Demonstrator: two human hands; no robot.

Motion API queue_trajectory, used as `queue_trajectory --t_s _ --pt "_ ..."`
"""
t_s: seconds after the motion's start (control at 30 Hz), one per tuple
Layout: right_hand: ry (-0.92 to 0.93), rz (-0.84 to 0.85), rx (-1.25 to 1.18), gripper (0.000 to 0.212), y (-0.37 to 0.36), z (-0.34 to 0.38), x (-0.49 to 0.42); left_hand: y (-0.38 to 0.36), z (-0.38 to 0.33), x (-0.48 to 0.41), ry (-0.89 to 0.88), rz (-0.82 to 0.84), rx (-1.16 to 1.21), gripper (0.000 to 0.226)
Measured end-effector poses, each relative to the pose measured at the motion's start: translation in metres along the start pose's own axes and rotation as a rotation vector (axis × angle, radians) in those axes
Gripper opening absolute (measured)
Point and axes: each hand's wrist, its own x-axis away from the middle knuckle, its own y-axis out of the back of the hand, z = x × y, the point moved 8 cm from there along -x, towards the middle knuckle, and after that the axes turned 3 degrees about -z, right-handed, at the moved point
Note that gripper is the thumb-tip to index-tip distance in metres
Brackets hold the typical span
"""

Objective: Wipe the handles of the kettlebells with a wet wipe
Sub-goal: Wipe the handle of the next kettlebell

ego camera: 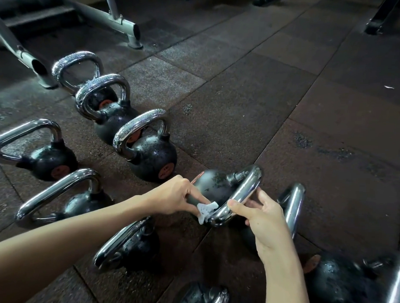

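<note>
The left hand [177, 196] pinches a white wipe [206, 211] against the near end of the chrome handle [245, 191] of a tilted kettlebell [212, 182]. The right hand [264, 219] grasps the same handle, thumb on top and fingers curled under. A second bell [292, 206] stands just right of it. Six more bells [149, 154] crowd the left in two rows, and the nearest is just beside the left forearm. A large bell [339, 285] and a small bell [196, 296] sit at the near edge. The floor [309, 109] of rubber tiles lies open to the far right. A bench frame [122, 24] stands far left.
</note>
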Motion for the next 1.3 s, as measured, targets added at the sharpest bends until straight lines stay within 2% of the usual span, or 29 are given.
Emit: queue_trajectory --t_s 0.1,0.27,0.4,0.5,0.63,0.8,0.97,1.1,1.2,1.3 --pt "0.006 -0.012 0.025 0.042 -0.001 0.003 -0.002 0.012 -0.005 -0.007 0.004 -0.046 -0.041 0.034" --pt "0.018 -0.006 0.015 0.046 -0.011 0.006 -0.005 0.033 -0.006 -0.03 0.019 -0.349 -0.03 0.032" --pt "0.02 -0.024 0.03 0.053 -0.013 0.002 -0.006 0.022 -0.011 -0.051 0.118 -0.487 -0.016 0.031" --pt "-0.018 -0.044 0.013 0.062 -0.008 -0.005 -0.006 0.011 -0.015 -0.065 0.149 -0.506 -0.016 0.029" --pt "-0.108 -0.087 0.046 0.059 0.009 -0.02 -0.011 0.006 -0.019 -0.074 0.147 -0.504 -0.017 0.028" --pt "-0.111 -0.175 0.185 0.023 0.034 -0.027 -0.022 -0.013 -0.034 -0.076 0.041 -0.414 -0.041 0.026" --pt "-0.094 -0.263 0.156 0.023 0.04 -0.034 -0.021 -0.022 -0.053 -0.078 -0.011 -0.416 -0.086 0.027" --pt "-0.059 -0.255 0.136 0.036 0.041 -0.028 -0.019 -0.02 -0.049 -0.079 0.073 -0.446 -0.064 0.018" --pt "-0.048 -0.261 0.13 0.034 0.037 -0.023 -0.016 -0.018 -0.048 -0.077 0.118 -0.469 -0.043 0.019" --pt "-0.046 -0.265 0.105 0.033 0.036 -0.022 -0.013 -0.012 -0.059 -0.078 0.081 -0.499 0.002 0.02"
